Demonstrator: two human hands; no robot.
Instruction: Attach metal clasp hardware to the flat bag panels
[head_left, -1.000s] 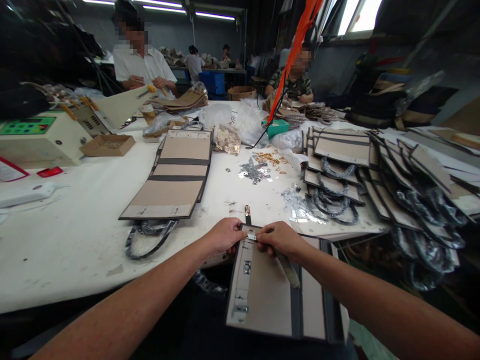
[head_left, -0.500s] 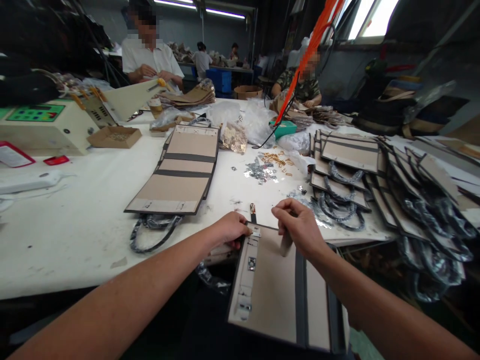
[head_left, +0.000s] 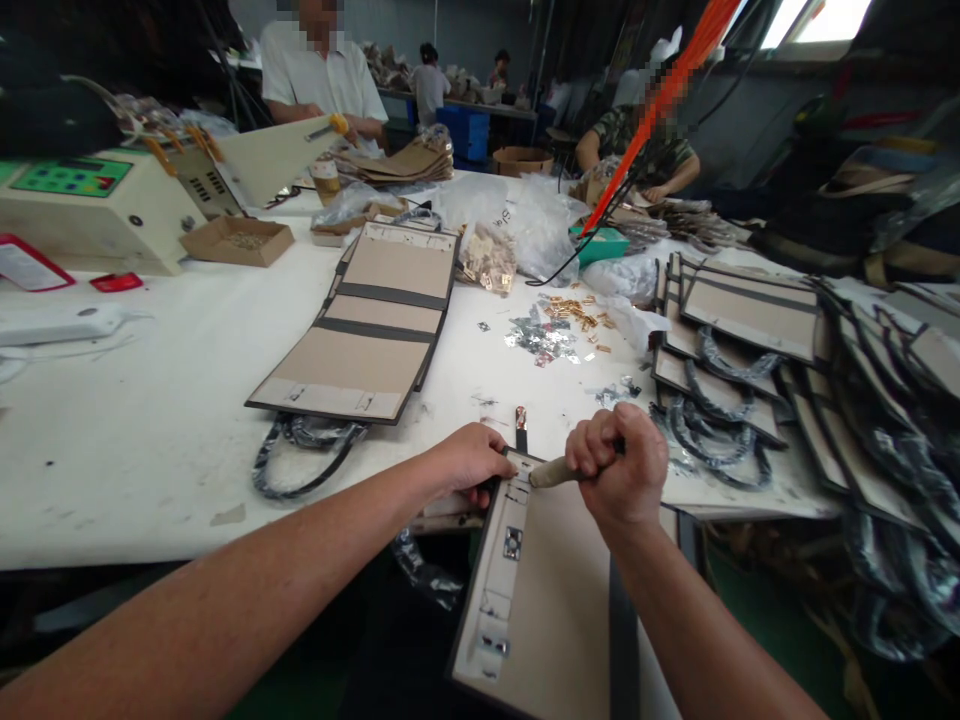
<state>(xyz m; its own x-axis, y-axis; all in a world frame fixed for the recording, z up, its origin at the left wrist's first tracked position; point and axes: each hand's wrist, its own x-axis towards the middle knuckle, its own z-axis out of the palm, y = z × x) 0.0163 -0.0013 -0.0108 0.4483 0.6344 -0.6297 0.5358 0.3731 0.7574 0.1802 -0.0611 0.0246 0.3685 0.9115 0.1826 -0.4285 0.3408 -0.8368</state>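
A beige bag panel (head_left: pixel 559 570) with dark edging lies tilted at the table's front edge. My left hand (head_left: pixel 476 462) pinches its upper left corner, thumb on top and fingers at the edge. My right hand (head_left: pixel 622 465) is closed in a fist around a tool with a blunt, tan-grey rounded end (head_left: pixel 553 472); the rest of the tool is mostly hidden. That end points left and meets the pale strip by my left thumb. A metal washer plate (head_left: pixel 513 543) sits on the strip, with another metal piece (head_left: pixel 493 642) lower down. A dark strap with a shiny tip (head_left: pixel 521 425) sticks out beyond the panel.
Stacked bag panels with wrapped handles stand left (head_left: pixel 360 340) and right (head_left: pixel 750 310). Silver plates (head_left: pixel 544 340) and gold-coloured fittings (head_left: pixel 577 312) lie between. Farther back are a machine (head_left: pixel 97 210), a cardboard tray (head_left: pixel 236 242), plastic bags, a hanging orange cord (head_left: pixel 645 130) and co-workers.
My right hand has turned into a fist, bringing the tool's blunt end left onto the panel's strip beside my left thumb. My left hand keeps its pinch. The whole view has shifted slightly.
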